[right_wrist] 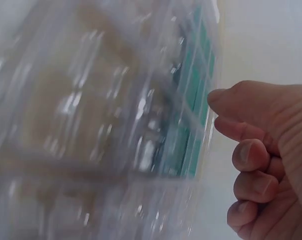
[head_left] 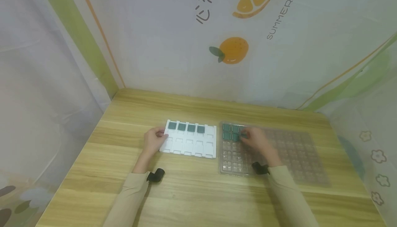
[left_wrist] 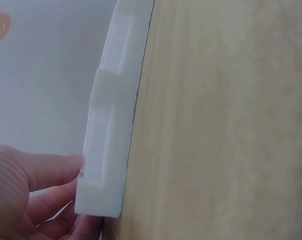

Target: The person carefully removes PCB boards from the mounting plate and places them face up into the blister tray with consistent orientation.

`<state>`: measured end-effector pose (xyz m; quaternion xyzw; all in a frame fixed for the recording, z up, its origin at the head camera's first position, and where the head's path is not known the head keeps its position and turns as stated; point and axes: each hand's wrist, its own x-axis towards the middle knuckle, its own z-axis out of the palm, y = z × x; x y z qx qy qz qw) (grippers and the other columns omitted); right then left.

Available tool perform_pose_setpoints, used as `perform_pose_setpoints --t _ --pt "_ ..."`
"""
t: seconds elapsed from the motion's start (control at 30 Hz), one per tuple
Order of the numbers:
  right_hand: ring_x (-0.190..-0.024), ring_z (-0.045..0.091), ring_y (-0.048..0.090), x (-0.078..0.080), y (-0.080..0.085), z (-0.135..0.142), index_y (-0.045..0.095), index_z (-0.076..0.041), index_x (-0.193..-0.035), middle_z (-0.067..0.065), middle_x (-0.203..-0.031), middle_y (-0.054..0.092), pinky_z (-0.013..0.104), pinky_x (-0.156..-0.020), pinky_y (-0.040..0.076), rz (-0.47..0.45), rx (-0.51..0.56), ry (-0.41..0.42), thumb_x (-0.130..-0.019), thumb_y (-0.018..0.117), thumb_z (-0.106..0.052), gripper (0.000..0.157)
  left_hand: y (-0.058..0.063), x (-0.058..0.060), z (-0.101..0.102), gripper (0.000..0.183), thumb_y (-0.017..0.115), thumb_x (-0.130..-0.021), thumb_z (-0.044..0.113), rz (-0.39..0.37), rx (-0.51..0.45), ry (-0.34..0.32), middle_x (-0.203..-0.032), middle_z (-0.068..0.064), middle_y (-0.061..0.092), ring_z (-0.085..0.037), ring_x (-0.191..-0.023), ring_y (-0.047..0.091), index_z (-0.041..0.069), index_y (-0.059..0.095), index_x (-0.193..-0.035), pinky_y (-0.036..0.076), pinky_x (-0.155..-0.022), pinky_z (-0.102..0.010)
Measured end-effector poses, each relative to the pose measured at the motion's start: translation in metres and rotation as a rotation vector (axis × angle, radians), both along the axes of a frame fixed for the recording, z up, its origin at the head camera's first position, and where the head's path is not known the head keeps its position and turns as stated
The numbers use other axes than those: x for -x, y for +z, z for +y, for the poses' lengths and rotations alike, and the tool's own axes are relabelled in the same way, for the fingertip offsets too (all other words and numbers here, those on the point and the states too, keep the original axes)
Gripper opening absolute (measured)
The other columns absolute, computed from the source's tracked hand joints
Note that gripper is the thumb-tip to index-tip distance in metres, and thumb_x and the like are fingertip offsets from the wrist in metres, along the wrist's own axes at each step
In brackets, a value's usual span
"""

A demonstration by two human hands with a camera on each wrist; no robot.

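On the table lies a white plastic tray (head_left: 192, 147) with moulded pockets; several flat green squares (head_left: 182, 127) fill part of its far row. My left hand (head_left: 153, 140) grips the tray's left edge, thumb (left_wrist: 56, 169) against its side in the left wrist view. To the right is a clear compartment tray (head_left: 227, 166), with green squares (head_left: 227, 136) in its far left pockets. Over these pockets is my right hand (head_left: 255, 139), fingers curled, thumb and index fingertips right at a green piece (right_wrist: 190, 125) in the right wrist view. I cannot tell whether they pinch it.
The wooden table (head_left: 186, 199) ends at a printed white curtain (head_left: 173, 47) behind both trays. More curtain hangs at the left and right. A black wrist camera (head_left: 156, 175) sits at the left cuff, another (head_left: 260, 168) at the right.
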<state>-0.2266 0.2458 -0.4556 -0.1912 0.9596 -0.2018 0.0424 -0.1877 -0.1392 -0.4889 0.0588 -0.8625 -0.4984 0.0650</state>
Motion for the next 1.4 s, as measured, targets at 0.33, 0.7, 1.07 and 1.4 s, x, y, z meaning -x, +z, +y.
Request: perform_pose_setpoints --t 0.33,0.7,1.07,1.4 --pt "-0.055 0.011 0.047 0.004 0.002 -0.022 0.065 0.005 -0.103 0.003 -0.066 0.057 0.025 -0.048 0.042 -0.014 0.053 0.038 -0.08 0.07 -0.008 0.027 -0.001 0.0 -0.001 0.028 0.066 -0.081 -0.002 -0.013 0.0 0.0 -0.095 -0.026 0.065 -0.037 -0.087 0.063 -0.012 0.062 -0.107 0.053 -0.079 -0.043" --pt "-0.047 0.009 0.037 0.005 -0.001 -0.035 0.065 0.005 -0.104 -0.002 -0.055 0.045 0.022 -0.042 0.034 -0.029 0.115 0.041 -0.08 0.07 -0.006 0.027 0.0 -0.001 -0.001 0.027 0.066 -0.081 -0.002 -0.002 -0.004 0.0 -0.093 -0.026 0.065 -0.037 -0.086 0.063 -0.012 0.063 -0.105 0.054 -0.078 -0.043" --pt "-0.05 0.009 0.038 0.005 0.003 -0.05 0.064 0.006 -0.103 -0.001 -0.058 0.046 0.022 -0.044 0.035 -0.021 0.119 0.076 -0.082 0.069 -0.008 0.026 -0.001 0.0 0.0 0.027 0.066 -0.081 -0.003 -0.007 -0.009 0.003 -0.094 -0.026 0.065 -0.037 -0.087 0.063 -0.012 0.062 -0.106 0.054 -0.078 -0.043" --pt "-0.048 0.009 0.036 0.008 0.006 -0.062 0.065 0.005 -0.104 -0.002 -0.055 0.044 0.022 -0.045 0.033 0.005 0.102 0.08 -0.082 0.069 -0.008 0.026 -0.001 0.0 -0.001 0.027 0.066 -0.081 -0.002 -0.009 0.003 0.004 -0.095 -0.026 0.065 -0.037 -0.088 0.063 -0.012 0.063 -0.106 0.053 -0.079 -0.043"
